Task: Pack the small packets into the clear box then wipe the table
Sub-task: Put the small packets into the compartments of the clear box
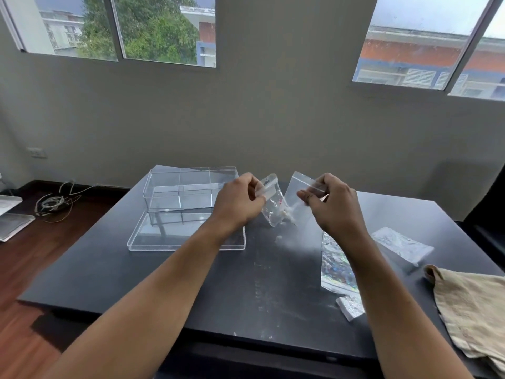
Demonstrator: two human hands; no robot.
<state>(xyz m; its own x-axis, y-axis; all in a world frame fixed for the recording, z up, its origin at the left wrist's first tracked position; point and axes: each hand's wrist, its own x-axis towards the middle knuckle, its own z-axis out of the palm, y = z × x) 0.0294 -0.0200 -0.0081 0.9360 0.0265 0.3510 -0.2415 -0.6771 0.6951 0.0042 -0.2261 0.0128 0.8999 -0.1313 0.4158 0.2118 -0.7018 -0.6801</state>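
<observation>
While both arms reach out over the dark tabletop (136, 272), each hand pinches its own clear packet in the air above it. Head view: left hand (240, 201) grips the top edge of a small zip packet (272, 203) with thumb and fingers closed on it; packet hangs tilted, small pale bits and a red speck inside. Right hand (332, 203) holds a second, larger clear packet (297, 192) by its upper edge, fingers closed on it too. The 2 packets meet at their lower corners, between the hands.

Clear box (188, 191) sits at the far left of the tabletop, open, with dividers splitting it into compartments; none of the packets are in it. Its clear lid (153, 239) lies flat just in front, touching or nearly touching the box.

Right side of the tabletop: a shiny foil packet (334, 265) partly under the right forearm, another foil packet (401, 243) farther right, a small one (351, 307) nearer the front edge. Beige cloth (470, 310) lies crumpled at the right corner. White dust smears mark the middle of the tabletop.
</observation>
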